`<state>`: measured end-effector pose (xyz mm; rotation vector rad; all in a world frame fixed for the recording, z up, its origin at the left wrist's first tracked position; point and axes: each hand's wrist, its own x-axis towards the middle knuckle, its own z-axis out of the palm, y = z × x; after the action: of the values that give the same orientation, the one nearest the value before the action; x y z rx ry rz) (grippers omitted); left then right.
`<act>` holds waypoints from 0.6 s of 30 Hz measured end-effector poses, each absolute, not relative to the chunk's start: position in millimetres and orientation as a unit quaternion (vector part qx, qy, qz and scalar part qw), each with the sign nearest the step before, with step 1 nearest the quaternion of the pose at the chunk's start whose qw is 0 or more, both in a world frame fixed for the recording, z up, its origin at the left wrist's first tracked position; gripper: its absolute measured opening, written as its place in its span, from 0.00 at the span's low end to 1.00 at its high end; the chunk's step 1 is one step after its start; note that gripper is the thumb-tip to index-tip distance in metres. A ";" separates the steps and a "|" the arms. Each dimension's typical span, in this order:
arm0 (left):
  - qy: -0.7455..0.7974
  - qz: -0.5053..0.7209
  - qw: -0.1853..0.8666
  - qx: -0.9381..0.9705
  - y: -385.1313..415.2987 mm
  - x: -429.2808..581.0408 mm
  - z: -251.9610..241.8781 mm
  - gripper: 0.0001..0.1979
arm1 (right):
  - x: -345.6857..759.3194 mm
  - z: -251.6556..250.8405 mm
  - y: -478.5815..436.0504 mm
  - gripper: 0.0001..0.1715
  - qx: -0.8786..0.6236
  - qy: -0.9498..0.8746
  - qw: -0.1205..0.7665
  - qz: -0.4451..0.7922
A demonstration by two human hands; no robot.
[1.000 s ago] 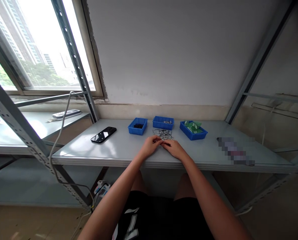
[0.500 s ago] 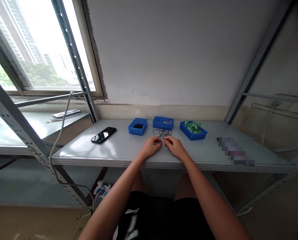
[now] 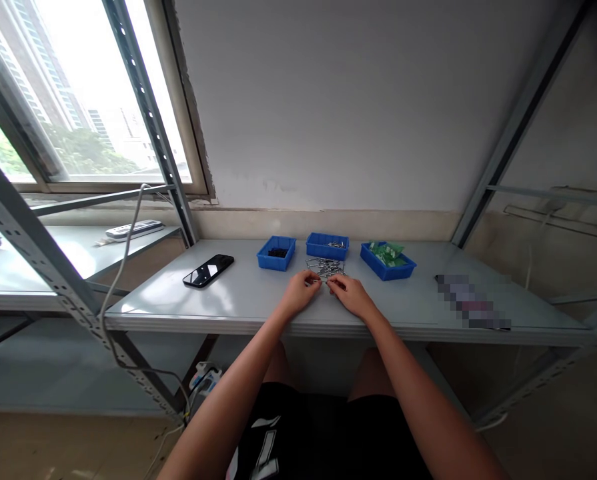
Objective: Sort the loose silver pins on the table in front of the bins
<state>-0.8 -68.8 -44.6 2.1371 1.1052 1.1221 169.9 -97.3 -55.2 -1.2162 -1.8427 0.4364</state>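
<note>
My left hand and my right hand face each other over the table, fingertips pinched close together. A thin metallic piece seems to run between the two pinches, too small to name. Just beyond my fingers lies a loose pile of slim silver metal parts. Behind the pile stands a blue bin with a few similar silver pieces inside. Left of it, another blue bin holds small black parts. On the right, a third blue bin contains green-and-white packets.
A black phone lies on the grey tabletop at the left. Near the right end is a blurred-out flat item. Metal uprights frame both sides, and a pale cable hangs along the left one. A wall closes the back.
My fingertips have shifted slightly, with a small gap now showing between the two pinches. The bins, pile and phone stay where they were.
</note>
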 end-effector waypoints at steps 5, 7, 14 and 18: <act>0.393 0.422 0.249 0.778 -70.3 0.0 -41.2 0.08 | 169.8 -54.1 -98.2 0.13 -0.476 -0.759 0.408 0.175; 0.385 0.419 0.255 0.782 -71.7 0.9 -40.8 0.09 | 169.3 -52.9 -99.1 0.12 -0.469 -0.768 0.399 0.174; 0.375 0.407 0.259 0.792 -72.7 1.6 -41.1 0.10 | 168.6 -51.7 -100.6 0.12 -0.467 -0.775 0.389 0.176; 0.390 0.409 0.248 0.787 -70.2 0.5 -42.0 0.10 | 169.9 -54.2 -98.7 0.13 -0.484 -0.755 0.404 0.180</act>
<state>0.5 -70.2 -42.0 2.1448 1.0641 1.1153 169.9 -98.7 -54.2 -1.2229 -1.9053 0.4554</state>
